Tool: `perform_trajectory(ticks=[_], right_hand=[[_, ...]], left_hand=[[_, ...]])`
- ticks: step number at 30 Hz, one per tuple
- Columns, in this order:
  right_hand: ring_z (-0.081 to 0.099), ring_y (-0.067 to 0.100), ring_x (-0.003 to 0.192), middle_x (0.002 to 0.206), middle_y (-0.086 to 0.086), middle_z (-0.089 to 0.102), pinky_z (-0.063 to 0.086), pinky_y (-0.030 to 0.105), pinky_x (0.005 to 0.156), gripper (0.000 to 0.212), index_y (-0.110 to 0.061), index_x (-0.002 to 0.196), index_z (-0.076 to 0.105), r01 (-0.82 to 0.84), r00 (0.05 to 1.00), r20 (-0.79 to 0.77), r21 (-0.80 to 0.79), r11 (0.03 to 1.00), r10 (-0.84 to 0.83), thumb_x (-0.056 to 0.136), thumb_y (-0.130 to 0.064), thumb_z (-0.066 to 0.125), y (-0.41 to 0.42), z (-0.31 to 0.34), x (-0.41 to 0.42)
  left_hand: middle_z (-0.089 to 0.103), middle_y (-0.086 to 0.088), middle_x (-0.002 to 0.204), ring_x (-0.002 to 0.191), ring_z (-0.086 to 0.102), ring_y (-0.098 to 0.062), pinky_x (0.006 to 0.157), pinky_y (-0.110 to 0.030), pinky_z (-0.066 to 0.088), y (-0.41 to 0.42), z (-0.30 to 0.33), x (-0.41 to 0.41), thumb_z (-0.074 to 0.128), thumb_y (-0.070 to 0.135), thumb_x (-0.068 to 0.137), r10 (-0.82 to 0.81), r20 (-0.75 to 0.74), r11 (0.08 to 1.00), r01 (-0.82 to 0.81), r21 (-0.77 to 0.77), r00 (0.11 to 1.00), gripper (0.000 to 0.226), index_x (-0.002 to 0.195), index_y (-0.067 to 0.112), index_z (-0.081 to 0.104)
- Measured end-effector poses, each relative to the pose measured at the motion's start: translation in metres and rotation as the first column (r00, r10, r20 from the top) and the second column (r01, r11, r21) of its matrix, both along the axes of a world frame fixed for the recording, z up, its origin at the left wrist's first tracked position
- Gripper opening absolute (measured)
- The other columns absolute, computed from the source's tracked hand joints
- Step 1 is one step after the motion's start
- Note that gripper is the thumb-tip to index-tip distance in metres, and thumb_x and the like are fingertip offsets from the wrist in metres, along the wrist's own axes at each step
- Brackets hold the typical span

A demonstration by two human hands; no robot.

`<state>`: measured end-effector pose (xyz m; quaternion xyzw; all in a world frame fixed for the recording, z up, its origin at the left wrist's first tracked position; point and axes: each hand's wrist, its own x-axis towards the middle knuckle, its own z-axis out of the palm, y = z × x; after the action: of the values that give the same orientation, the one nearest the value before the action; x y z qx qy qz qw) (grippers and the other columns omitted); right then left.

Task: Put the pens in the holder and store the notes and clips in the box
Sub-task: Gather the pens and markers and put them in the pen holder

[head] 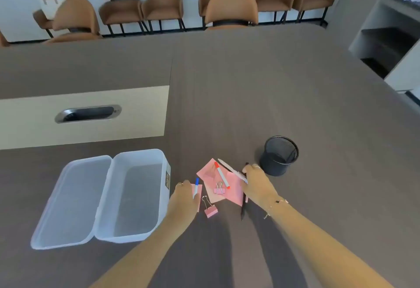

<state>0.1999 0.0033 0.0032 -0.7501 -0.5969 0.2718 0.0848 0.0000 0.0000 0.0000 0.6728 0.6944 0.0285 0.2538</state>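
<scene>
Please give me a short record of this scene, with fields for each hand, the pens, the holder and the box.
left hand: on the blue-capped pen
right hand: on the white pen
red-capped pen: lies on the pink notes
black pen: on the table, partly under the right hand
mesh holder: upright, no pens in it
plastic box: lid open, nothing inside
binder clips: outside the box

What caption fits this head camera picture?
Two hands reach for pens on pink notes, between open box and mesh holder.

Lying on the table (272, 83) are four pens (222, 175), three pink binder clips (218, 188), several pink notes (234, 187), one open box (136, 196), one mesh holder (279, 155).
</scene>
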Motion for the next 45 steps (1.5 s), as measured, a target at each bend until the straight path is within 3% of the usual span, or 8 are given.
perform_trajectory(ticks=[6,10,16,23,32,39,41,45], right_hand=[[0.055,0.029,0.108,0.119,0.015,0.053,0.050,0.035,0.084,0.023,-0.001,0.113,0.051,0.035,0.995,0.091,0.002,0.999,-0.035,0.092,-0.008,0.046,0.025,-0.013,-0.003],[0.058,0.028,0.095,0.109,0.013,0.055,0.048,0.032,0.075,0.014,-0.004,0.103,0.053,-0.013,0.999,0.044,-0.032,0.999,0.015,0.092,-0.010,0.048,0.026,-0.019,-0.001],[0.051,0.028,0.068,0.085,0.015,0.055,0.029,0.021,0.042,0.008,-0.004,0.082,0.045,0.342,0.917,-0.200,-0.044,0.939,-0.344,0.082,0.001,0.051,0.024,-0.007,0.005],[0.062,0.039,0.085,0.094,0.021,0.060,0.045,0.031,0.065,0.012,0.003,0.092,0.057,0.368,0.905,-0.162,-0.166,0.915,-0.393,0.082,0.004,0.050,0.018,-0.021,0.009],[0.067,0.037,0.092,0.089,0.014,0.059,0.053,0.037,0.073,0.017,0.001,0.095,0.059,0.341,0.915,-0.164,-0.175,0.923,-0.369,0.085,-0.013,0.057,0.031,-0.024,0.009],[0.052,0.026,0.073,0.074,0.004,0.049,0.038,0.026,0.051,0.004,-0.006,0.076,0.054,0.304,0.937,-0.112,-0.212,0.929,-0.332,0.078,-0.003,0.054,0.036,-0.028,-0.001],[0.053,0.027,0.071,0.063,0.000,0.043,0.035,0.024,0.046,0.024,-0.013,0.060,0.041,0.315,0.927,-0.146,-0.202,0.927,-0.346,0.078,-0.001,0.053,0.037,-0.031,-0.003],[0.051,0.028,0.070,0.063,0.002,0.041,0.036,0.026,0.048,0.029,-0.012,0.058,0.037,0.318,0.920,-0.178,-0.183,0.930,-0.350,0.080,0.002,0.050,0.034,-0.027,-0.002]], left_hand=[[0.059,-0.009,0.113,0.094,0.064,-0.017,0.075,-0.021,0.053,0.014,-0.025,0.008,0.046,0.031,0.095,0.058,-0.045,0.998,-0.059,-0.006,0.997,0.035,0.120,0.007,0.049],[0.059,-0.007,0.094,0.068,0.054,-0.012,0.051,-0.012,0.039,0.021,-0.024,0.009,0.050,0.028,0.093,0.093,0.033,0.995,-0.092,-0.027,0.995,0.027,0.108,0.005,0.056],[0.061,-0.014,0.079,0.065,0.055,-0.020,0.054,-0.024,0.038,0.056,0.004,0.040,0.053,0.026,0.090,0.065,0.251,0.998,-0.058,-0.038,0.966,0.024,0.083,0.003,0.053],[0.043,-0.001,0.057,0.044,0.042,-0.012,0.041,-0.022,0.030,0.085,-0.011,0.082,0.051,0.007,0.083,0.065,0.170,0.986,-0.037,-0.161,0.983,0.029,0.056,0.012,0.040],[0.040,-0.001,0.057,0.051,0.045,-0.017,0.045,-0.022,0.032,0.092,-0.026,0.087,0.057,0.009,0.080,0.108,0.111,0.977,-0.084,-0.198,0.988,0.025,0.059,0.009,0.043],[0.039,0.001,0.052,0.046,0.038,-0.009,0.045,-0.020,0.027,0.097,-0.020,0.090,0.062,0.019,0.082,0.018,0.079,0.972,0.001,-0.237,0.997,0.037,0.051,0.014,0.042],[0.037,0.000,0.051,0.047,0.035,-0.010,0.046,-0.020,0.025,0.096,-0.018,0.089,0.060,0.021,0.084,-0.035,0.120,0.970,0.062,-0.233,0.992,0.040,0.048,0.014,0.042],[0.043,0.006,0.058,0.057,0.042,-0.012,0.051,-0.017,0.029,0.093,-0.010,0.082,0.057,0.025,0.089,-0.104,0.226,0.970,0.149,-0.194,0.969,0.025,0.080,0.004,0.067]])
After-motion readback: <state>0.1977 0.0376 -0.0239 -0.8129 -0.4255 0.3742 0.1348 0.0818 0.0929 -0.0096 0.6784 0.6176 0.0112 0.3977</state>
